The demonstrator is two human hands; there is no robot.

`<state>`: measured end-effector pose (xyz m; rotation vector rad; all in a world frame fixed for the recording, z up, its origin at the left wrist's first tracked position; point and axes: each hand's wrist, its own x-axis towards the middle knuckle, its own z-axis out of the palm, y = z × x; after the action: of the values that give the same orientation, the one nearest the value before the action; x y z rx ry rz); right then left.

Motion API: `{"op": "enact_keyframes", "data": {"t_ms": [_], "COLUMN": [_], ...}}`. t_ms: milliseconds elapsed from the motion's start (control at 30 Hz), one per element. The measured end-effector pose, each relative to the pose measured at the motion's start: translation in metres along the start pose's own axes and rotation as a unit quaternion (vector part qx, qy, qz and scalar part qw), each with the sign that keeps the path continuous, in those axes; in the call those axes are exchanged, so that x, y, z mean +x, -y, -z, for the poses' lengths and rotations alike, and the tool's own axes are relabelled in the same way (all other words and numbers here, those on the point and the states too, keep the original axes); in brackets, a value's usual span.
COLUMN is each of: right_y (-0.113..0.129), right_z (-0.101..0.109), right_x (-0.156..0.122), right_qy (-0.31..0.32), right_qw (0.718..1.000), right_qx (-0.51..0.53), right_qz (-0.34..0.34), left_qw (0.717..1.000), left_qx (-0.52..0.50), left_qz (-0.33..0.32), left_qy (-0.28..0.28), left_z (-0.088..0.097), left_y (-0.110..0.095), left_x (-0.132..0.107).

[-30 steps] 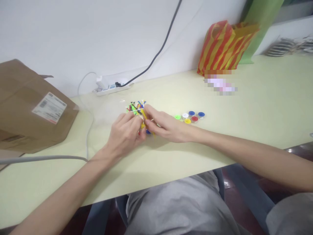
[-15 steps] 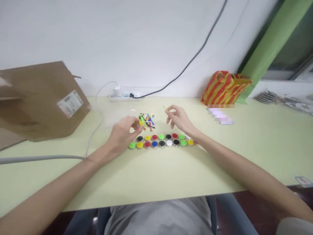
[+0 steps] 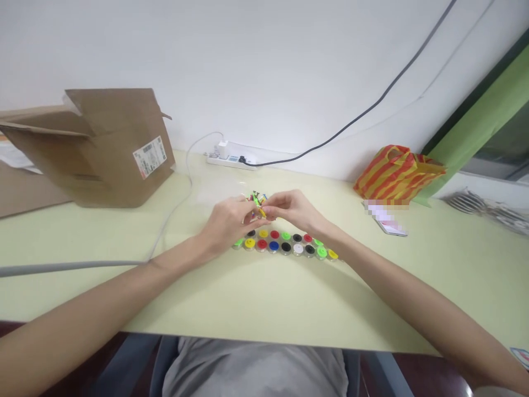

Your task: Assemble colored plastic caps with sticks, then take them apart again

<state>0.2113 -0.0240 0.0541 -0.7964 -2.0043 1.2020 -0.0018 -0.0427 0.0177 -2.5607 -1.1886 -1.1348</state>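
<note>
My left hand (image 3: 233, 218) is closed in a pinch on a small yellow round piece (image 3: 262, 212), partly covered by the fingers. Thumb and fingertips of my right hand (image 3: 295, 209) are pressed together against that same piece. The thin yellow stick in the right fingers is mostly hidden at the meeting point. Just behind the hands lies a pile of small coloured plastic sticks (image 3: 256, 197). In front of them, two rows of round coloured caps on clear bases, among them a blue cap (image 3: 274, 246), run along the table; my right forearm covers the right end.
An open cardboard box (image 3: 119, 149) stands at the left, with a pale cable (image 3: 169, 215) near it. A power strip (image 3: 231, 161) lies by the wall. At the right are a red-and-yellow striped bag (image 3: 397, 173) and a flat pinkish item (image 3: 390, 223), partly blurred.
My right hand has brought the yellow stick left to the yellow piece in my left hand; the hands now meet. The camera view has shifted and tilted.
</note>
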Motion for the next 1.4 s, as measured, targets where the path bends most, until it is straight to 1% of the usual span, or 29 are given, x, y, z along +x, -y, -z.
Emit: {"op": "enact_keyframes", "data": {"t_ms": [100, 200, 267, 367, 467, 533, 600, 633, 700, 733, 767, 800, 833, 867, 933, 1000, 1067, 1233, 1400], "right_y": [-0.001, -0.004, -0.006, -0.002, 0.007, 0.013, 0.015, 0.013, 0.005, -0.002, -0.010, -0.019, -0.027, -0.035, -0.046, -0.050, -0.048, -0.038, -0.036], "right_z": [0.000, 0.000, -0.001, -0.002, 0.006, 0.022, 0.048, 0.064, 0.098, 0.114, 0.127, 0.137, 0.144, 0.148, 0.148, 0.144, 0.140, 0.145, 0.147], "right_x": [-0.010, -0.019, -0.022, -0.023, -0.027, -0.035, -0.049, -0.059, -0.081, -0.092, -0.102, -0.111, -0.119, -0.125, -0.132, -0.134, -0.135, -0.141, -0.144], "right_qy": [-0.019, -0.030, -0.029, -0.040, -0.057, -0.082, -0.130, -0.159, -0.207, -0.209, -0.193, -0.168, -0.149, -0.128, -0.082, -0.048, -0.036, 0.001, 0.011], "right_qw": [0.999, 0.998, 0.999, 0.997, 0.991, 0.985, 0.970, 0.956, 0.912, 0.887, 0.868, 0.856, 0.850, 0.853, 0.881, 0.912, 0.928, 0.947, 0.947], "right_qx": [0.040, 0.042, 0.017, -0.046, -0.105, -0.138, -0.193, -0.234, -0.347, -0.408, -0.457, -0.489, -0.504, -0.503, -0.456, -0.388, -0.342, -0.287, -0.276], "right_qz": [-0.020, -0.024, -0.006, 0.043, 0.063, 0.066, 0.071, 0.071, 0.071, 0.054, 0.024, -0.005, -0.030, -0.055, -0.097, -0.127, -0.140, -0.146, -0.162], "left_qw": [0.999, 0.997, 0.997, 0.997, 0.997, 0.997, 0.997, 0.998, 0.998, 0.998, 0.998, 0.998, 0.998, 0.998, 0.999, 0.999, 0.999, 0.998, 0.999], "left_qx": [0.015, 0.017, 0.010, -0.006, -0.022, -0.026, -0.025, -0.025, -0.024, -0.024, -0.022, -0.019, -0.016, -0.012, -0.005, 0.000, 0.005, 0.006, 0.007], "left_qz": [-0.037, -0.078, -0.081, -0.072, -0.072, -0.070, -0.065, -0.063, -0.057, -0.054, -0.053, -0.052, -0.053, -0.052, -0.047, -0.040, -0.035, -0.056, -0.050], "left_qy": [-0.008, 0.003, 0.009, 0.016, 0.030, 0.032, 0.026, 0.021, 0.017, 0.016, 0.014, 0.015, 0.015, 0.015, 0.016, 0.018, 0.020, 0.009, 0.021], "left_z": [-0.001, -0.002, -0.003, -0.004, -0.005, -0.004, -0.003, -0.002, 0.000, 0.000, 0.001, 0.001, 0.001, 0.000, -0.001, -0.002, -0.001, 0.002, 0.001], "left_y": [-0.003, -0.008, -0.011, -0.013, -0.013, -0.014, -0.015, -0.016, -0.016, -0.015, -0.014, -0.012, -0.010, -0.008, -0.004, -0.002, -0.001, -0.003, 0.000], "left_x": [0.000, 0.000, 0.000, 0.002, 0.003, 0.003, 0.003, 0.003, 0.004, 0.004, 0.004, 0.004, 0.004, 0.004, 0.003, 0.003, 0.004, 0.006, 0.004]}}
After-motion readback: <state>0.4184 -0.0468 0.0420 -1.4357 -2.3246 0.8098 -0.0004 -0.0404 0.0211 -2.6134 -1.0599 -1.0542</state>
